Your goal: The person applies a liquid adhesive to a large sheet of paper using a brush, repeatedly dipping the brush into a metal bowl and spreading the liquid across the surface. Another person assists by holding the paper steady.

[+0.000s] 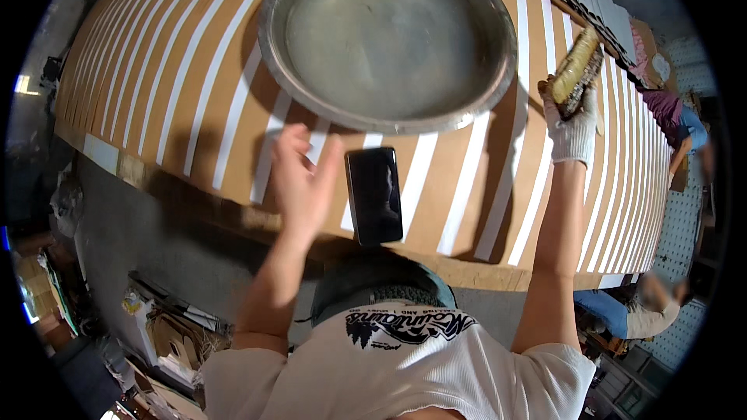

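Right of the basin point(276, 47), right grip point(573, 131) holds brush point(576, 68); nearside, left grip point(302, 179) gapes wide; basin splashes could wet phone point(375, 196).

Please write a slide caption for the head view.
White-gloved right hand holding a yellow-and-dark brush-like tool; bare left hand beside a black rectangular phone, near a round silver metal basin.

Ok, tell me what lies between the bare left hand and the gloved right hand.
In the head view: a black phone, nearer the left hand, then bare striped brown surface toward the right hand.
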`<action>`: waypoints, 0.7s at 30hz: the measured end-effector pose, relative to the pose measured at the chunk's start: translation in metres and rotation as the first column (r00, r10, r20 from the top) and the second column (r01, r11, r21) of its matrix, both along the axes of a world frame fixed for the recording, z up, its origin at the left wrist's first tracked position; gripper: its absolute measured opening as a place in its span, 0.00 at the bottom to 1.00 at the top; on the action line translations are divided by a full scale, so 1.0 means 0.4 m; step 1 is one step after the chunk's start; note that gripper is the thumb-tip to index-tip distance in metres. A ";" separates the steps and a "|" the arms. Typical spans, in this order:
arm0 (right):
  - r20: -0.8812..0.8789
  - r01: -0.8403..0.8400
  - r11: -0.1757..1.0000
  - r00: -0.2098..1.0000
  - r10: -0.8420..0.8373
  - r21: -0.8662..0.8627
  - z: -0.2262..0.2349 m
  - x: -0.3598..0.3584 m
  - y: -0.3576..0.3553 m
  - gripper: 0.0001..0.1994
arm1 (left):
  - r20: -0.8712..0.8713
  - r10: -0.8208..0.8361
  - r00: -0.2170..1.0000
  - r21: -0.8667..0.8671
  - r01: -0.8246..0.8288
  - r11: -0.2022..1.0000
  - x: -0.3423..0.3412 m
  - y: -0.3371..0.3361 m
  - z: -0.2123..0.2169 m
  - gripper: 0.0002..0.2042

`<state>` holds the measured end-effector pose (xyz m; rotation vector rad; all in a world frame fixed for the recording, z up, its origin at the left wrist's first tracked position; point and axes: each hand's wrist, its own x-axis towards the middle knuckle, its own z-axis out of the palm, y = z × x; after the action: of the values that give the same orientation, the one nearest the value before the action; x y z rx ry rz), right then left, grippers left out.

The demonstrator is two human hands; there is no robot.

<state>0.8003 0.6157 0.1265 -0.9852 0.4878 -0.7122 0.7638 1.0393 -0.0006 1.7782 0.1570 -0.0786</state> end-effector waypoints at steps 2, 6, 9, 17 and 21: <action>-0.056 0.080 0.996 0.995 -0.078 0.035 -0.001 -0.060 0.006 0.26 | 0.089 -0.127 0.988 0.302 0.095 0.949 -0.099 -0.050 -0.021 0.38; 0.052 -0.029 0.999 0.998 0.027 0.038 0.023 -0.162 0.051 0.26 | 0.136 -0.177 0.975 0.649 0.047 0.760 -0.111 -0.144 -0.047 0.53; 0.020 0.013 0.999 1.000 -0.012 -0.049 0.094 -0.325 0.146 0.28 | 0.067 -0.077 0.995 0.770 -0.002 0.638 -0.215 -0.160 -0.024 0.53; 0.114 -0.088 0.993 0.989 0.096 -0.072 0.055 -0.517 0.069 0.29 | -0.055 0.071 0.996 0.702 -0.012 0.712 -0.102 -0.153 -0.127 0.50; 0.086 -0.059 0.997 0.994 0.064 -0.058 0.037 -0.537 0.062 0.28 | -0.183 -0.053 0.982 0.616 0.157 0.772 -0.005 -0.051 -0.179 0.51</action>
<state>0.5853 0.6405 0.1414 -1.0123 0.3607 -0.7134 0.7617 1.0189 -0.0722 2.4604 0.2126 -0.2751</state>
